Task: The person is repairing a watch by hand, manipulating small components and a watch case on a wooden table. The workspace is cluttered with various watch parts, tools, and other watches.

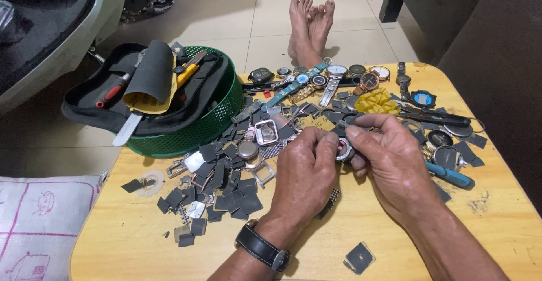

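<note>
Left hand: our left hand (305, 165), a black strap on its wrist, pinches the left side of a small round watch case (344, 149); the grip is closed on it.
Right hand: our right hand (389, 157) meets the same case from the right, thumb and forefinger closed on it, with a thin pointed tool seemingly between the fingers; we cannot tell its kind.
Where the case sits: just above the middle of the wooden bench (130, 241), between both hands, near the heap of parts.
How the case looks: round, silver-rimmed, with a reddish tint on its face; mostly hidden by our fingertips, so we cannot tell front from back.
Doing it well: we judge the case should stay steady in the left pinch while the right does the fine work, low over the bench so a dropped part lands close.
Far side: a row of wristwatches (333, 77) lies along the far edge, with a yellow plastic piece (375, 101) beside them.
Left: a green basket (220, 111) holds a black tool pouch (147, 97) with a red-handled screwdriver (113, 93).
Scattered: dark square pads (226, 193) cover the left middle; a square silver watch case (266, 132) lies among them.
Right: blue-handled pliers (450, 176) lie just beside our right hand.
</note>
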